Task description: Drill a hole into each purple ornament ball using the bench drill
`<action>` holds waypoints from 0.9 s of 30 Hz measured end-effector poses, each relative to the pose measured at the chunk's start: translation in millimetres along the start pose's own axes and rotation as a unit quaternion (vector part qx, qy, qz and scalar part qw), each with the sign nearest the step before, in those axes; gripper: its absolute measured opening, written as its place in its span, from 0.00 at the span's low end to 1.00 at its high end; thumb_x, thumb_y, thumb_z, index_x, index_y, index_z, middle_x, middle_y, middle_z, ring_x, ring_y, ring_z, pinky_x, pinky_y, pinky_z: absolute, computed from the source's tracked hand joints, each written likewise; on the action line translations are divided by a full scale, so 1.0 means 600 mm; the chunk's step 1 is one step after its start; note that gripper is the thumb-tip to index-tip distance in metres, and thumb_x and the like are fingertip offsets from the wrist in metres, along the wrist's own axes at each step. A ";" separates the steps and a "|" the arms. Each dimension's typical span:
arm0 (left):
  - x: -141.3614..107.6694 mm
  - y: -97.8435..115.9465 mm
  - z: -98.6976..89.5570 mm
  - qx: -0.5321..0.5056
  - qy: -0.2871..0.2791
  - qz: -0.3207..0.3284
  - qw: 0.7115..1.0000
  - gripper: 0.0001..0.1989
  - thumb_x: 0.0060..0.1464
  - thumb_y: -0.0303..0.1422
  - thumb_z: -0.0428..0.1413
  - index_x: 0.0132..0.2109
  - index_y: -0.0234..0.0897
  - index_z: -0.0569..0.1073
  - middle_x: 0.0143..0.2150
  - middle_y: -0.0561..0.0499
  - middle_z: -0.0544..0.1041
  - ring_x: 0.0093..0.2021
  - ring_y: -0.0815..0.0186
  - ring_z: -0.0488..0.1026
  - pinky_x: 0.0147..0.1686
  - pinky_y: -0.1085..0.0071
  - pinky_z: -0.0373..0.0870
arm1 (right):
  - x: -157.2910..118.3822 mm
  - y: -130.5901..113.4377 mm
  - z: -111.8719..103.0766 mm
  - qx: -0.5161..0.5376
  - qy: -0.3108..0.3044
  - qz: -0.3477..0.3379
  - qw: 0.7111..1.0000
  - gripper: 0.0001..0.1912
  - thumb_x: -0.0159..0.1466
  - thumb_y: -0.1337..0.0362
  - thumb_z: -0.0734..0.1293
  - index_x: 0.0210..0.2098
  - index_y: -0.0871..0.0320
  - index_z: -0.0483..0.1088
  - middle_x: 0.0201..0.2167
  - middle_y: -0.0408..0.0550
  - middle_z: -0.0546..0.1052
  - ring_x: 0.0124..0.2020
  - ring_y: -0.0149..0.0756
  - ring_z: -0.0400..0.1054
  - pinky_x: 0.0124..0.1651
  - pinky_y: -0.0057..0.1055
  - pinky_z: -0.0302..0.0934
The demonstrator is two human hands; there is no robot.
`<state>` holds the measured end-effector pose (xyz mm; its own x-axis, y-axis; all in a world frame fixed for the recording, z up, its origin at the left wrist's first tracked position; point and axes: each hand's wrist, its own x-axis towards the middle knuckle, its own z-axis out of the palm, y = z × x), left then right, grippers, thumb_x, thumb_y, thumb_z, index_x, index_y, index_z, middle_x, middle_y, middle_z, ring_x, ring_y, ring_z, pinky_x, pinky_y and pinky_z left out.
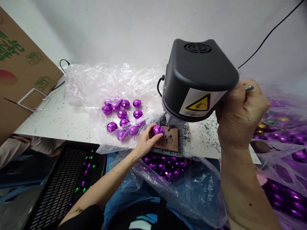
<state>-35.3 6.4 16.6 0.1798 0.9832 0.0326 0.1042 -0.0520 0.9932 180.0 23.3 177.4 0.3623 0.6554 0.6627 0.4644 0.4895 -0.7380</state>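
My left hand (148,140) is closed on a shiny purple faceted ball (158,130), pinched between thumb and fingers. That ball is at the left side of a brown board (172,140) under the bench drill. A black motor housing (201,73) with a yellow warning label hides most of the drill's lower part; the bit's tip shows just right of the ball. Right of the housing, my right hand (242,111) is wrapped round a metal lever (249,88), whose end sticks out past the fingers. Several more purple balls (122,114) lie left of my left hand.
Crumpled clear plastic (100,76) covers the table behind the balls. Dark shavings (199,137) surround the drill base. An open bag of purple balls (165,166) hangs below the table edge. A black crate (57,175) and a cardboard box (24,73) stand left; more bagged balls (283,195) are right.
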 end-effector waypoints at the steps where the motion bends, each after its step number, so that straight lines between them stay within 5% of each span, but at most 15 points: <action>1: 0.000 -0.003 0.006 0.038 0.004 0.027 0.999 0.24 0.57 0.44 0.62 0.57 0.39 0.70 0.52 0.46 0.78 0.51 0.58 0.76 0.53 0.61 0.73 | 0.001 0.000 0.001 0.000 0.001 -0.002 1.000 0.30 0.64 0.38 0.62 0.29 0.63 0.64 0.20 0.38 0.64 0.19 0.19 0.61 0.23 0.21 0.54; 11: 0.003 -0.027 0.037 0.279 0.026 0.205 0.938 0.26 0.56 0.41 0.65 0.57 0.38 0.68 0.54 0.42 0.75 0.55 0.54 0.72 0.57 0.56 0.68 | 0.000 -0.004 0.008 0.016 0.014 -0.019 1.000 0.30 0.64 0.39 0.62 0.28 0.63 0.62 0.20 0.37 0.61 0.19 0.18 0.58 0.22 0.21 0.53; 27: 0.017 -0.015 0.052 0.309 -0.060 0.185 0.931 0.21 0.58 0.37 0.61 0.56 0.39 0.65 0.50 0.46 0.74 0.53 0.55 0.69 0.65 0.50 0.56 | -0.001 -0.004 0.006 0.015 0.019 -0.005 1.000 0.30 0.64 0.38 0.62 0.29 0.63 0.65 0.21 0.40 0.65 0.18 0.19 0.59 0.21 0.21 0.52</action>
<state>-3.8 11.4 4.4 0.4187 0.8536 0.3099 0.5496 -0.5099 0.6618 175.8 23.5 178.2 0.3887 0.6284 0.6739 0.4436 0.5134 -0.7346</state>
